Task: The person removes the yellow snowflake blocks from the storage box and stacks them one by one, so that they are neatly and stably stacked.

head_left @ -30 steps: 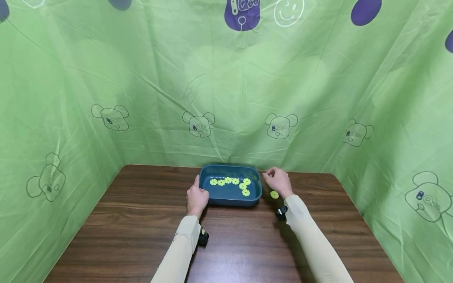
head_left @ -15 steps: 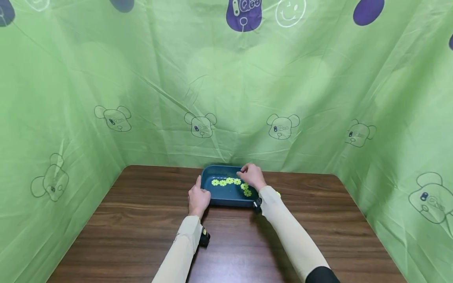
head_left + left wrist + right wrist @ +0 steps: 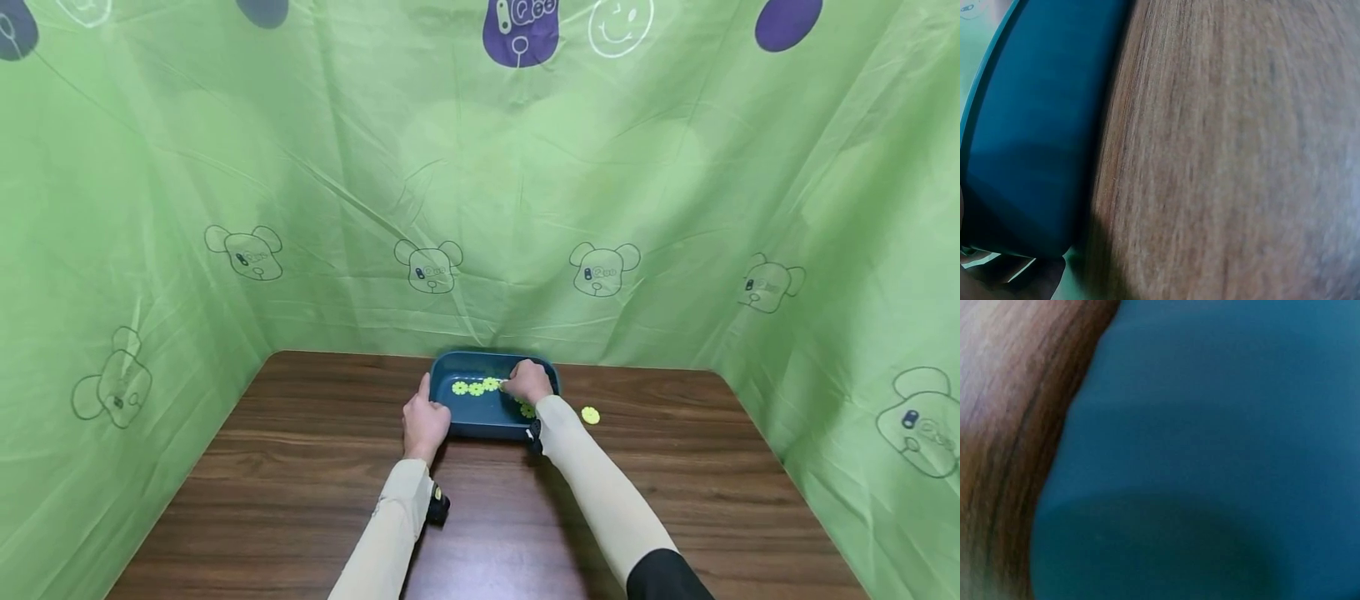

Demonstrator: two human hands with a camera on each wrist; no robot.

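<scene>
A dark blue rectangular basin (image 3: 483, 429) stands at the back of the table. My left hand (image 3: 425, 423) grips its left end, index finger straight along the side; in the left wrist view the fingers (image 3: 1035, 278) curl at the basin's corner. Several yellow-green flower-shaped pieces (image 3: 476, 389) lie in a bent row on its floor. My right hand (image 3: 529, 382) reaches down inside the right half, thumb and fingers pinched together at a flower piece (image 3: 502, 385) and mostly hiding it. Other pieces (image 3: 527, 410) show partly under this hand. The right wrist view has only the basin's outer wall (image 3: 1210, 444).
One more flower piece (image 3: 590, 415) lies on the wooden table (image 3: 315, 467) right of the basin. A green printed curtain (image 3: 502, 192) hangs close behind the basin and along both sides of the table.
My right hand has moved left from beside the basin to over it, then down inside among the flower pieces. The left hand keeps its grip on the basin.
</scene>
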